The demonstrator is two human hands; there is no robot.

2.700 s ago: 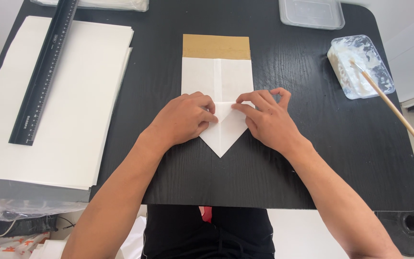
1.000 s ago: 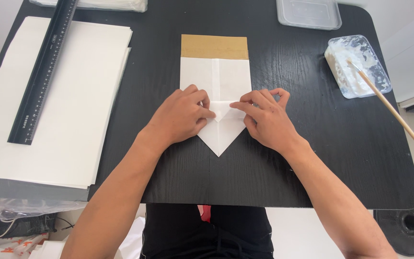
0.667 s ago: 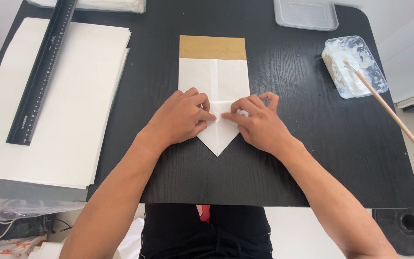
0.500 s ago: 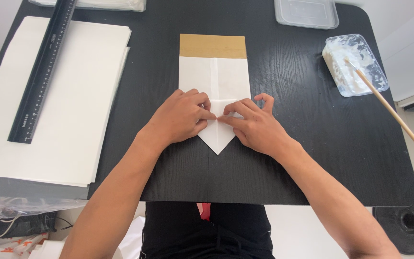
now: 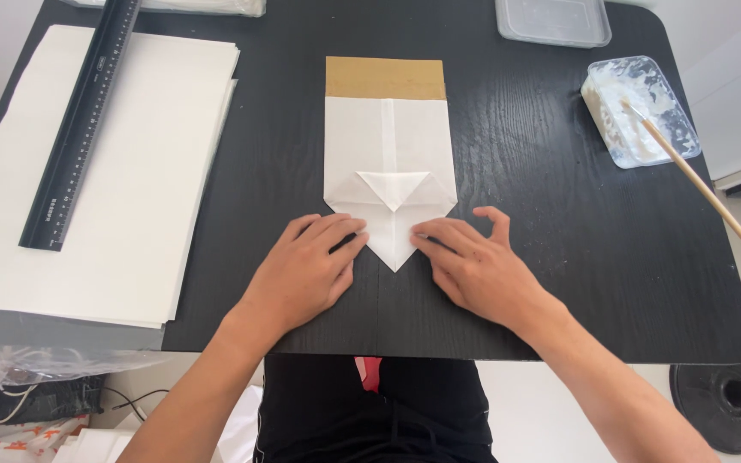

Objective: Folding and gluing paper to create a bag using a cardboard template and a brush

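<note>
A folded white paper bag [image 5: 390, 154] with a brown band at its far end lies flat in the middle of the black table [image 5: 542, 257]. Its near end is folded to a point, with a small triangular flap turned back above it. My left hand [image 5: 306, 270] lies flat on the table, fingertips on the left edge of the point. My right hand [image 5: 473, 270] lies flat on the other side, fingertips touching the right edge of the point. Neither hand grips anything.
A stack of white paper sheets [image 5: 130, 189] lies at the left with a black ruler [image 5: 83, 120] on it. At the right stands a clear tub of white paste [image 5: 636, 107] with a wooden stick [image 5: 701, 189] in it. A clear lid [image 5: 552, 19] sits at the far edge.
Both hands have slid back toward me off the fold, uncovering the small triangular flap they were pressing. The paper bag has stayed in place.
</note>
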